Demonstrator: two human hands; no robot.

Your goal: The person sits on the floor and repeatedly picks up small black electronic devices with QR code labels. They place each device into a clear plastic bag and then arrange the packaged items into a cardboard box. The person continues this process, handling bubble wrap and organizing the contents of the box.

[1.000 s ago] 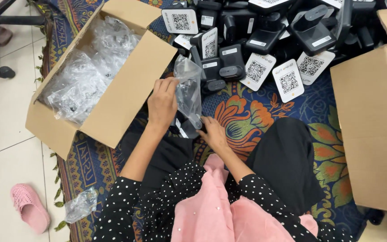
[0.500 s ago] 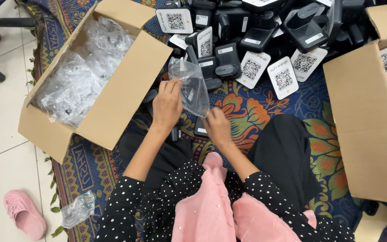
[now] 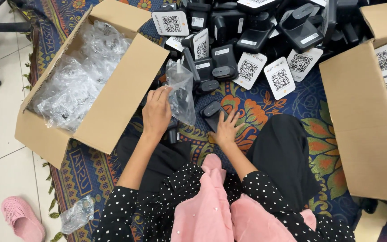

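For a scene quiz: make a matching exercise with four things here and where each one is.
Things:
1. clear bag
2. black device
3. pink shoe
4. packed bags

Places:
A. in the open carton at left
B. on the tiled floor, bottom left
C. in the left hand
D. on the rug, under the right hand

Pairs: 1-C, 2-D, 3-B, 4-A

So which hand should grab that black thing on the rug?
Probably the right hand: its fingers already rest on the black device. The left hand is busy holding the clear plastic bag.
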